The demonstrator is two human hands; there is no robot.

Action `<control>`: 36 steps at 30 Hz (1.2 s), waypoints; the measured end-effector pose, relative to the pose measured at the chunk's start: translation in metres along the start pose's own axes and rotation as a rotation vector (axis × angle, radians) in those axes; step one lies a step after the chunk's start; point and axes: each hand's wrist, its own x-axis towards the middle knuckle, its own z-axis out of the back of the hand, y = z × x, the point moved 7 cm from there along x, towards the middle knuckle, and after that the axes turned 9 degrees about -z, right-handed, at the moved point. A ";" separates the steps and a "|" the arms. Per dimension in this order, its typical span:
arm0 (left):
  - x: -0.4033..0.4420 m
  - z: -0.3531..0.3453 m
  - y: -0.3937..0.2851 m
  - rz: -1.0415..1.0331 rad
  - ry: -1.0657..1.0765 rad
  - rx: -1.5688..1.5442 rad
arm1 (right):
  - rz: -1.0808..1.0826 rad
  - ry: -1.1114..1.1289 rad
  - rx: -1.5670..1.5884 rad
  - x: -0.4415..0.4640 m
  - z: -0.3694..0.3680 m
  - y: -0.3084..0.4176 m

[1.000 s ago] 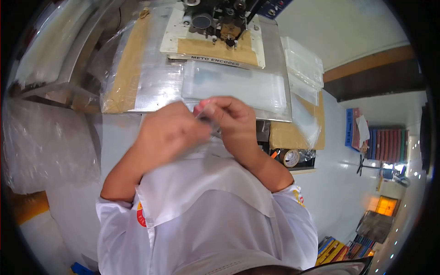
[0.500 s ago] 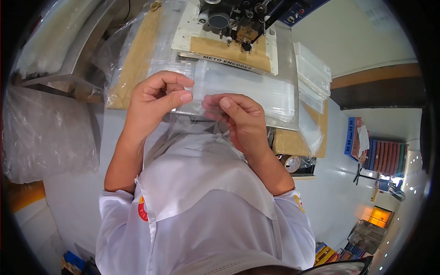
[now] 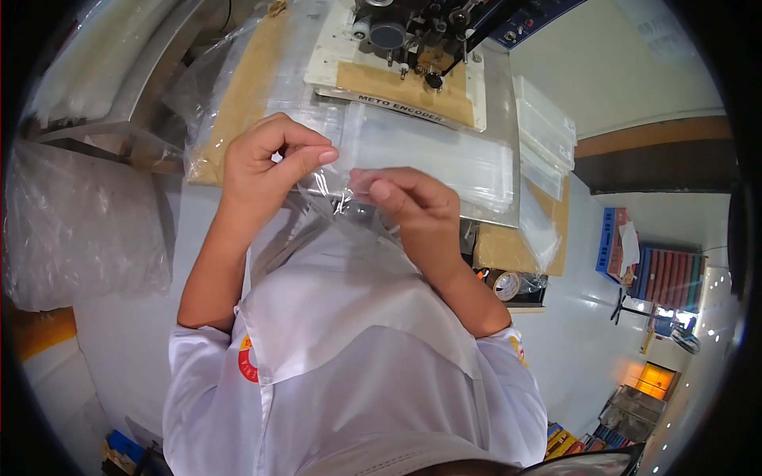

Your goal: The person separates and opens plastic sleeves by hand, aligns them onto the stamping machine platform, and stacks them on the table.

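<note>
Thumb and index finger of my left hand point(image 3: 270, 163) are pinched together on a clear plastic bag point(image 3: 337, 210). The film hangs down from the fingers and catches bright reflections in front of my apron. My right hand point(image 3: 421, 202) is closed on the other side of the same film, its fingertips a short gap from the left ones. Just beyond my hands lies a stack of clear plastic bags point(image 3: 429, 151) on the metal table point(image 3: 500, 103). Behind the stack stands a machine point(image 3: 397, 103) labelled METO ENCODER.
More clear bags point(image 3: 546, 131) lie at the right beside brown cardboard point(image 3: 508, 247). A tape roll point(image 3: 506, 284) sits in a compartment below. Plastic-wrapped brown material point(image 3: 238, 103) lies at the left. A large plastic bag point(image 3: 83, 226) hangs at the far left.
The plastic between my hands has shifted and now shows bright reflections. My right hand has dropped slightly, its fingers more closed. The left hand has hardly moved.
</note>
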 end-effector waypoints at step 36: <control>0.035 -0.099 0.033 0.351 0.263 -0.411 | 0.685 -0.351 -1.646 0.001 0.082 0.076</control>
